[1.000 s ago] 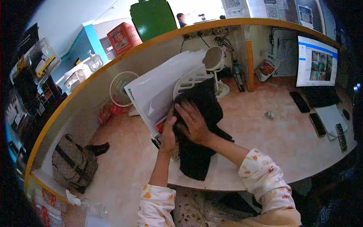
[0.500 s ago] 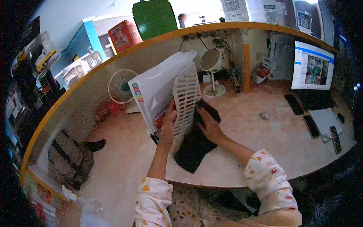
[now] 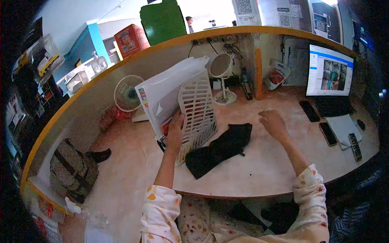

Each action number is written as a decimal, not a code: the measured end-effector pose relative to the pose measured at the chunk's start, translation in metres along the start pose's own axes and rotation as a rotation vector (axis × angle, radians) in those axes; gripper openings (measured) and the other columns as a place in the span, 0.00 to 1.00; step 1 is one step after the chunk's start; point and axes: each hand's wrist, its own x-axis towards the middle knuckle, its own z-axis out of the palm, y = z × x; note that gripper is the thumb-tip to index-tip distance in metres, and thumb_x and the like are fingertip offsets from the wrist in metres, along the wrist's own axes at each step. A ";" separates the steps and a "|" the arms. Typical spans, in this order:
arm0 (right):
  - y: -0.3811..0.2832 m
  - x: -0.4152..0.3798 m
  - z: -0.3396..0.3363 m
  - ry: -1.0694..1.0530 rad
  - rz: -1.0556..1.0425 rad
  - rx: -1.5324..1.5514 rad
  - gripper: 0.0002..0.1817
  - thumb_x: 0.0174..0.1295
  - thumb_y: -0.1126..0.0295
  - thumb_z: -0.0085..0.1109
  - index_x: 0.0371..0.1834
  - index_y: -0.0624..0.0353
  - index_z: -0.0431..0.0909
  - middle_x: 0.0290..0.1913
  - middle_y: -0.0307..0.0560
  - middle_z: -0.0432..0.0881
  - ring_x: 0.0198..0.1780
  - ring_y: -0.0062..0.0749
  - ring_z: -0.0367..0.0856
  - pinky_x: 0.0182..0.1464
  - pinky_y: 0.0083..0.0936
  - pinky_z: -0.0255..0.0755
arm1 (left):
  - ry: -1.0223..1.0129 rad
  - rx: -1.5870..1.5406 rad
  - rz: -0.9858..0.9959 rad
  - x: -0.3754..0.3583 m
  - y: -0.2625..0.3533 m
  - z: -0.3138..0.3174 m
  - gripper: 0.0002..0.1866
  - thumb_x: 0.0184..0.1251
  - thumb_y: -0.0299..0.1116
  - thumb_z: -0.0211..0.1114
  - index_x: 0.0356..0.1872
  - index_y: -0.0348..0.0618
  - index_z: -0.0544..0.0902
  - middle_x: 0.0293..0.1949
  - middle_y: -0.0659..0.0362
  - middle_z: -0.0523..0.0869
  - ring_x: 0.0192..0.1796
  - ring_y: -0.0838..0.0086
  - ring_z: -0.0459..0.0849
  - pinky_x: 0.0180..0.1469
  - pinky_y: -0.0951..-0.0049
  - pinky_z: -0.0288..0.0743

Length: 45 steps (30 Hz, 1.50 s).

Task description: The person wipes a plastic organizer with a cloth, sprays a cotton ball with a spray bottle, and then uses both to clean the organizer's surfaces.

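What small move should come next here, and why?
Probably the right hand should come back down onto the black cloth. That hand hovers open above the desk, holding nothing, while the cloth lies loose and crumpled beside the white slotted plastic rack, which the left hand props upright.

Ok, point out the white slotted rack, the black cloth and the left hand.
white slotted rack (image 3: 198,109), head view, middle of its slotted face.
black cloth (image 3: 221,148), head view, its middle.
left hand (image 3: 175,131), head view, back of the hand.
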 end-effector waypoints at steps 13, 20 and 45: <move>0.014 0.010 0.015 0.086 0.070 0.305 0.11 0.52 0.71 0.59 0.39 0.60 0.80 0.42 0.50 0.81 0.46 0.42 0.78 0.49 0.33 0.72 | -0.149 -0.307 0.019 -0.015 0.039 0.008 0.33 0.68 0.52 0.47 0.67 0.40 0.59 0.66 0.57 0.63 0.67 0.68 0.61 0.69 0.67 0.48; -0.171 0.092 -0.026 0.310 -0.108 0.966 0.16 0.52 0.79 0.59 0.46 0.63 0.77 0.42 0.48 0.81 0.43 0.28 0.80 0.45 0.24 0.73 | -0.142 -0.366 0.052 -0.016 0.039 0.009 0.31 0.66 0.49 0.51 0.65 0.41 0.61 0.64 0.58 0.65 0.64 0.68 0.63 0.66 0.68 0.53; -0.247 0.121 0.011 0.648 -0.266 0.843 0.06 0.50 0.80 0.56 0.32 0.63 0.78 0.34 0.53 0.78 0.38 0.49 0.79 0.40 0.34 0.73 | -0.158 -0.308 -0.014 -0.026 0.057 0.010 0.34 0.68 0.51 0.46 0.70 0.43 0.52 0.70 0.56 0.54 0.71 0.69 0.51 0.71 0.67 0.41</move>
